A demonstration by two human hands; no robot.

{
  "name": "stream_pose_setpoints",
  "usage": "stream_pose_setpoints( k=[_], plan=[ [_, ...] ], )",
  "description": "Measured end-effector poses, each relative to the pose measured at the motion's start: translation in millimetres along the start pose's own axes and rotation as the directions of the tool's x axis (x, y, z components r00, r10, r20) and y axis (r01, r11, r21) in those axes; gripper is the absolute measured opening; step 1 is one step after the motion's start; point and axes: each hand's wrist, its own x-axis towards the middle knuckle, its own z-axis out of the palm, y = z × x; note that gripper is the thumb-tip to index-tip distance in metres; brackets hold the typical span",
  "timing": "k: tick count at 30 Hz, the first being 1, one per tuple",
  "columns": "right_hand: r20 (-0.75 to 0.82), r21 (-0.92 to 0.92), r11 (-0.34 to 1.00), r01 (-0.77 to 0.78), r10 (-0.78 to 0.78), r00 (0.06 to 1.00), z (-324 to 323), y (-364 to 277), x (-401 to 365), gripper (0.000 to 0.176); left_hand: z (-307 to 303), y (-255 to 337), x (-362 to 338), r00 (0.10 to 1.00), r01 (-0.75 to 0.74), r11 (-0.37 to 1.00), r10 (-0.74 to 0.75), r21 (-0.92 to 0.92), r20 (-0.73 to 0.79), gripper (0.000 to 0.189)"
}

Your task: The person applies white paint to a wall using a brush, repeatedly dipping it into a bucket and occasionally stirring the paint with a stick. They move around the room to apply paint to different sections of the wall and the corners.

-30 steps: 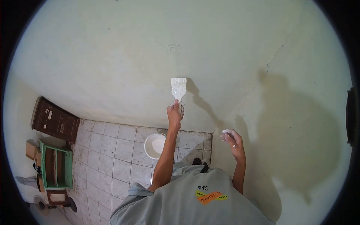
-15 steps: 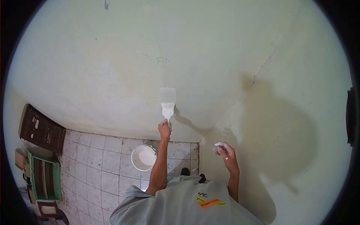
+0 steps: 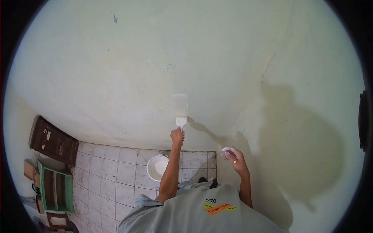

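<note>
My left hand (image 3: 177,136) is closed around the handle of a wide white brush (image 3: 181,120). The bristles meet the pale green wall (image 3: 217,54), and a fresh white patch (image 3: 180,104) shows just above them. Off to the right, my right hand (image 3: 234,156) hangs near the wall, its fingers curled in and smeared with white. Whatever lies inside those fingers, if anything, is hidden. Below my left hand, a white bucket (image 3: 150,169) with white paint in it stands on the floor, partly covered by my left forearm.
Grey-white floor tiles (image 3: 107,169) run along the wall's foot. At the left stand a dark brown panel (image 3: 54,139) and a green wooden shelf (image 3: 68,192) beside cardboard boxes (image 3: 29,169). A dark object (image 3: 364,120) sits at the right edge.
My left hand has drawn the brush slightly down the wall, leaving a longer wet white patch above it. The whole view has shifted, so the bucket and furniture appear further right and lower.
</note>
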Motion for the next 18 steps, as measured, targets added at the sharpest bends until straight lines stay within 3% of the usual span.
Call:
stream_pose_setpoints(
  k=[4, 9, 13, 18],
  plan=[
    [0.006, 0.002, 1.0, -0.03, 0.03, 1.0, 4.6, 0.3, 7.6, 0.019, -1.8, 91.6, -35.7, 0.997, -0.056, 0.993, 0.061, -0.1, 0.051, 0.037],
    [0.029, 0.009, 0.999, -0.04, 0.04, 0.999, 7.8, 8.0, 14.2, 0.019, -12.0, 181.5, -69.4, 0.963, -0.217, 0.958, 0.242, -0.185, 0.122, 0.037],
    [0.043, 0.04, 0.998, -0.048, 0.046, 0.998, 10.7, 17.4, 21.7, 0.02, -29.3, 204.7, -81.0, 0.956, -0.195, 0.969, 0.222, -0.149, 0.19, 0.035],
    [0.02, 0.043, 0.999, -0.005, 0.004, 1.0, 9.7, 24.8, 22.5, 0.019, -25.0, 243.4, -112.9, 0.913, -0.348, 0.913, 0.382, -0.212, 0.145, 0.034]
  ],
)
